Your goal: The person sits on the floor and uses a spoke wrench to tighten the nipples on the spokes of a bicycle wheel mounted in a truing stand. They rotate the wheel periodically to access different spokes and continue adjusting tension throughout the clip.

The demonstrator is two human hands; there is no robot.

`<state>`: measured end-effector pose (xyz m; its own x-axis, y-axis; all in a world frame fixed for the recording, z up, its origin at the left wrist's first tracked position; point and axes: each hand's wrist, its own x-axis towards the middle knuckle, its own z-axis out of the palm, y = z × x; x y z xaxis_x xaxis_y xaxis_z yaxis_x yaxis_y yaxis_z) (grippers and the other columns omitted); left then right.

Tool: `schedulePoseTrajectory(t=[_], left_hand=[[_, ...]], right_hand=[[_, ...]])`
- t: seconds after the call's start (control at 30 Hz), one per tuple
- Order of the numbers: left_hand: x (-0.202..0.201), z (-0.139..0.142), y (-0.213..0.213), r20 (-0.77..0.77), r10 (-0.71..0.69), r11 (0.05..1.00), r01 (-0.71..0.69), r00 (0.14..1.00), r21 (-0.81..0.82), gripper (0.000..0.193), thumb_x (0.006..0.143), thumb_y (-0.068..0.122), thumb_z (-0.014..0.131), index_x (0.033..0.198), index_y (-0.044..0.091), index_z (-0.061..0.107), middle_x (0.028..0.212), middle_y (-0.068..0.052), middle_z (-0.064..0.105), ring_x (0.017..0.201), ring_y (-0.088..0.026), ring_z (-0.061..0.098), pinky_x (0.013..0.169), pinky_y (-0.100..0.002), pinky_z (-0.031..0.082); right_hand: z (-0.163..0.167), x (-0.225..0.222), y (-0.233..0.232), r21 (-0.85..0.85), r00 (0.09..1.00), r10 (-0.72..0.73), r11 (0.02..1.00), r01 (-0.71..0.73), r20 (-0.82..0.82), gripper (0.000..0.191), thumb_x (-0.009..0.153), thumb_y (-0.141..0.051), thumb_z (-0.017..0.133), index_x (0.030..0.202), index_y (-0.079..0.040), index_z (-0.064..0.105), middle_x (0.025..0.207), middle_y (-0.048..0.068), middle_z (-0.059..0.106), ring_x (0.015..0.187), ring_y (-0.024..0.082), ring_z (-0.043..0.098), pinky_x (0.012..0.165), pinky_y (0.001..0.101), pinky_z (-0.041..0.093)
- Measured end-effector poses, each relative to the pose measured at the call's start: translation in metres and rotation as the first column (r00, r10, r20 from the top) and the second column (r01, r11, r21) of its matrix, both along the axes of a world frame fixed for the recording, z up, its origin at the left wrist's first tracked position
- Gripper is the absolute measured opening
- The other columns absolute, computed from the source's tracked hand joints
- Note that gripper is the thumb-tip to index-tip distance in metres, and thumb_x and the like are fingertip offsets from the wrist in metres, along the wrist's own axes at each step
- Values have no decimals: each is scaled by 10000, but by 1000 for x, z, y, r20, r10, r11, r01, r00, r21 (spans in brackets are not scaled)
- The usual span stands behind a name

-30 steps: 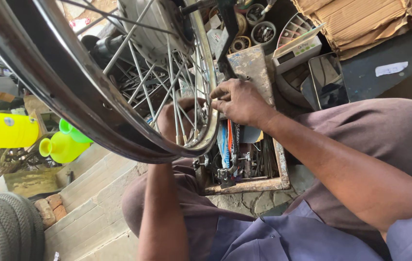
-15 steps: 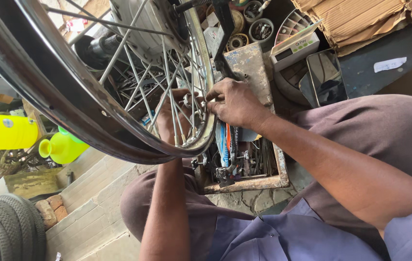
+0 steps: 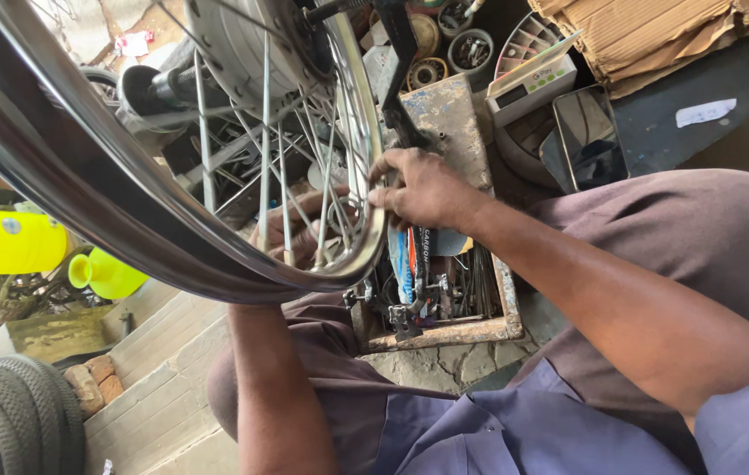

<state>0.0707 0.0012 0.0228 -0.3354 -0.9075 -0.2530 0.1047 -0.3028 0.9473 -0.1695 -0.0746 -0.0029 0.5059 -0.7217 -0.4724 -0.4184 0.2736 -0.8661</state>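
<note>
Spoked wheel (image 3: 128,202) on edge, right hand (image 3: 423,189) fingers pinching rim, left hand (image 3: 300,230) gripping spokes

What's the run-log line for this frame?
left hand: behind spokes | right hand: fingertips on wheel rim | below: tool tray

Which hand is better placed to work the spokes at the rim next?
Probably the right hand: its fingertips rest on the wheel rim at the spokes. The left hand sits behind the spokes.

Bare spoked wheel (image 3: 128,211) with shiny metal rim, large grey hub, tilted above the lap.
</note>
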Motion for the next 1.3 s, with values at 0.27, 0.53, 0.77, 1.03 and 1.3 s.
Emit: schedulePoseTrajectory(t=[0.27,0.53,0.77,1.03,1.3], left_hand=[[13,-51,0,-547,99,953,78,831,292,628,876,262,792,1339,-129,627,935,-106,701,770,-117,657,623,-122,497],[-1,12,7,212,31,988,2,977,-154,498,967,431,735,1121,-42,714,870,-41,711,752,-103,641,660,-254,515],[-46,5,-14,670,260,965,-163,696,-205,359,916,317,798,1029,-19,741,767,-7,708,654,-86,660,565,-242,518],[-45,10,-13,480,285,947,-165,830,-278,299,922,219,800,1080,-29,744,807,-5,697,689,-59,625,565,-238,492],[-23,-12,-15,308,109,982,-54,945,-181,406,1099,308,578,1298,-26,694,878,17,598,740,-46,534,619,-208,435]], right_hand=[[30,-4,15,212,993,7,977,-32,121,221,968,-159,620,1125,-9,573,782,200,733,561,260,738,459,372,628],[8,7,15,-7,993,-95,995,95,-66,191,1000,-212,591,1113,-62,625,912,117,758,654,216,748,582,366,610],[-31,13,-5,-293,989,-119,952,88,-90,201,978,-256,652,1084,-86,671,981,87,761,871,199,735,802,405,577],[-23,6,1,-115,995,-101,988,102,14,211,982,-218,612,1111,-52,627,983,110,750,769,194,772,687,347,644],[-11,5,1,-109,997,-77,991,75,-11,220,997,-234,604,1120,-51,605,954,117,750,689,183,756,647,349,630]])
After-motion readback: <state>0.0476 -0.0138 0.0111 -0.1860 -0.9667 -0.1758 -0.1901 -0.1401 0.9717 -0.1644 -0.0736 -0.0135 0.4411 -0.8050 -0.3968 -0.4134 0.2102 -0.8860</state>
